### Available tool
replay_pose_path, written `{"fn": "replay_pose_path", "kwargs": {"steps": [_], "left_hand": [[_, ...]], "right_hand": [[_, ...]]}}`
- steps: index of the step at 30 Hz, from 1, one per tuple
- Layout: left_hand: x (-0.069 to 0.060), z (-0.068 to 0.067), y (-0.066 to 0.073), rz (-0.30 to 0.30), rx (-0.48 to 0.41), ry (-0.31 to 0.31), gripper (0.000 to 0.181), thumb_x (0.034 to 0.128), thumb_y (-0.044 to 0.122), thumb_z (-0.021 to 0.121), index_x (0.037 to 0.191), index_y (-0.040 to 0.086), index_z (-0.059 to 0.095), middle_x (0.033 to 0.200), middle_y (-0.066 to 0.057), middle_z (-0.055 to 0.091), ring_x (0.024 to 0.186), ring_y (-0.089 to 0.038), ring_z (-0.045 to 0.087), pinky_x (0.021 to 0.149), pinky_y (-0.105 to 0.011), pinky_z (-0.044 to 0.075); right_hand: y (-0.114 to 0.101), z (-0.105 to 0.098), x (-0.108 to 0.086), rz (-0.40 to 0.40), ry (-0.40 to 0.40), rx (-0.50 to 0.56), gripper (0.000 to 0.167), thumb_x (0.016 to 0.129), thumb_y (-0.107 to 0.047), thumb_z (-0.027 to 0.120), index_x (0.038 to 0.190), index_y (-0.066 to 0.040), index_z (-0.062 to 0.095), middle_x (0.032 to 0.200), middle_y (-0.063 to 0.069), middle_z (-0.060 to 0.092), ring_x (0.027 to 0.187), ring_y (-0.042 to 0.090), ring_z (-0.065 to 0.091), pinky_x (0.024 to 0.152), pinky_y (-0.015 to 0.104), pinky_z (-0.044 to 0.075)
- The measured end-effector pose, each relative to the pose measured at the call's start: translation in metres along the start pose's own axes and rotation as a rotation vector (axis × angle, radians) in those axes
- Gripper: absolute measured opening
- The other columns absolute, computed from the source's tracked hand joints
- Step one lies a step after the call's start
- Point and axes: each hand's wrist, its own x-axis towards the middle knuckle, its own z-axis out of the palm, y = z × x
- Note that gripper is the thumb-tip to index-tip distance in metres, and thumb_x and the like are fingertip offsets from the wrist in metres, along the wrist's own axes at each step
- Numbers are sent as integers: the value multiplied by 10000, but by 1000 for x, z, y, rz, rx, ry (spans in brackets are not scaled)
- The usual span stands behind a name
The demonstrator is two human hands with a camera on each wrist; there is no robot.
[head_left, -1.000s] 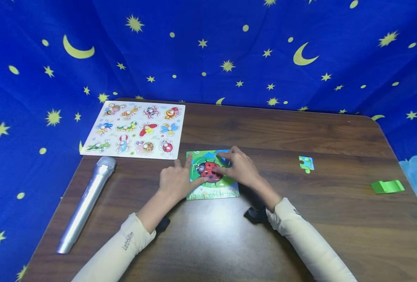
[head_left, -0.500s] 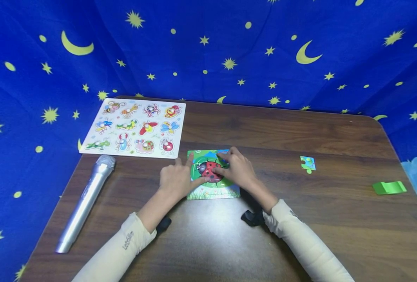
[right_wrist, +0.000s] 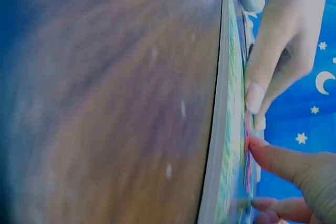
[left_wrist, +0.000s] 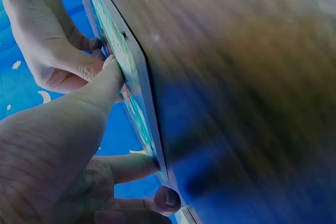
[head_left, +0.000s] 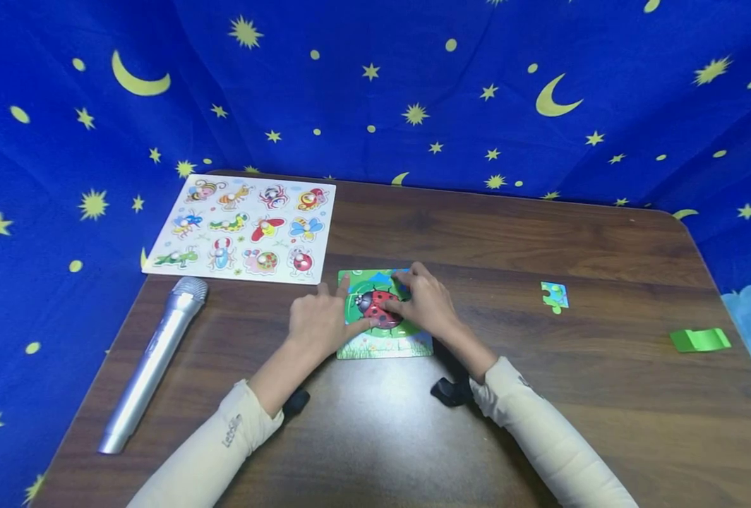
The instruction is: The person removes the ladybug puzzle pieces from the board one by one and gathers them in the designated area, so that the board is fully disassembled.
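A ladybug puzzle board [head_left: 385,346] lies flat on the wooden table. The left hand [head_left: 315,323] rests at its left side, thumb on the ladybug's lower part and index finger on the upper left edge; in the left wrist view the left hand [left_wrist: 58,145] has its fingers extended along the board. At the upper right of the board, the right hand [head_left: 434,305] touches the picture with thumb and fingertips. In the right wrist view, the right hand's [right_wrist: 310,182] thumb presses the surface. What lies beneath its fingers is hidden. A loose puzzle piece [head_left: 555,296] lies to the right.
A white insect peg board [head_left: 242,240] lies at the back left, above a silver microphone [head_left: 153,367]. A green object [head_left: 699,340] sits near the table's right edge. A blue curtain with stars and moons [head_left: 375,92] hangs behind the table [head_left: 541,437].
The head view has shifted slightly. Both hands keep nearly the same places on the ladybug board; the right forearm has moved slightly to the left.
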Motion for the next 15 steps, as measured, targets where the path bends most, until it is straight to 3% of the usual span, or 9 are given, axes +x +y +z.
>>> {"fn": "replay_pose_path", "kwargs": {"steps": [10, 15], "left_hand": [[1, -3, 2, 0, 16, -2, 1017, 816, 838, 465, 1544, 136, 361, 1346, -236, 595, 471, -133, 404, 458, -273, 333], [-1, -2, 1, -6, 9, -11, 1021, 815, 839, 465, 1547, 135, 353, 1345, -232, 596, 470, -134, 402, 453, -269, 322]], "right_hand": [[-11, 6, -7, -65, 206, -134, 664, 728, -363, 883, 1211, 44, 676, 959, 87, 570, 655, 176, 524, 588, 363, 519], [-14, 10, -6, -55, 205, -155, 624, 733, -435, 863, 1131, 22, 712, 943, 96, 584, 605, 162, 495, 523, 323, 479]]}}
